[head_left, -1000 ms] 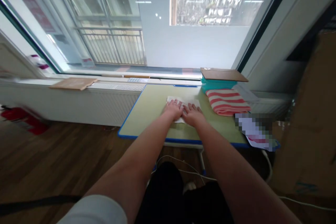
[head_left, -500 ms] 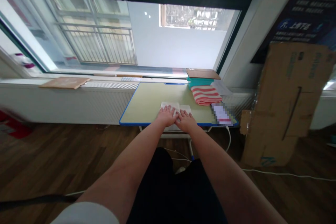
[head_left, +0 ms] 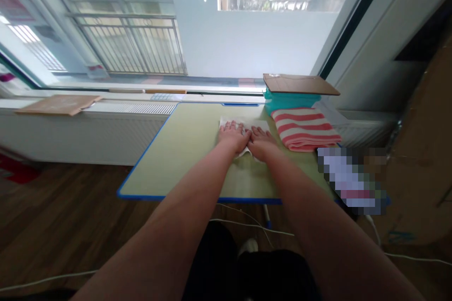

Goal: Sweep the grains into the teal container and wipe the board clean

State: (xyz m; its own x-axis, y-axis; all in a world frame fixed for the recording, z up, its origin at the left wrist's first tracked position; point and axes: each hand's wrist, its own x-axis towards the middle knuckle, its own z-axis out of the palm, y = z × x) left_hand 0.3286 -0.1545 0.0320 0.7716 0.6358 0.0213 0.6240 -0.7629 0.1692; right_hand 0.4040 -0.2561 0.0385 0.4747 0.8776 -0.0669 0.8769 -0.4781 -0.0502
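Both palms press down on a thin white cloth or paper wipe (head_left: 243, 121) spread on the pale yellow-green tabletop (head_left: 176, 150). My left hand (head_left: 233, 136) lies flat on its left half, fingers apart and pointing to the window. Beside it my right hand (head_left: 261, 141) rests flat on the right half, with the two thumbs meeting in the middle. The front edge of the wipe is rumpled and peeks out below the hands. Much of it is hidden under them.
A folded pink-and-white striped towel (head_left: 305, 127) lies right of my hands. Behind it, a turquoise container (head_left: 293, 100) carries a cardboard piece (head_left: 300, 83). A blurred-out phone-like device (head_left: 348, 181) is at the right front corner. A large cardboard box (head_left: 416, 150) stands at right.
Both hands have slid the wipe forward across the tabletop, from the front edge toward the window. The view has come closer to the table.
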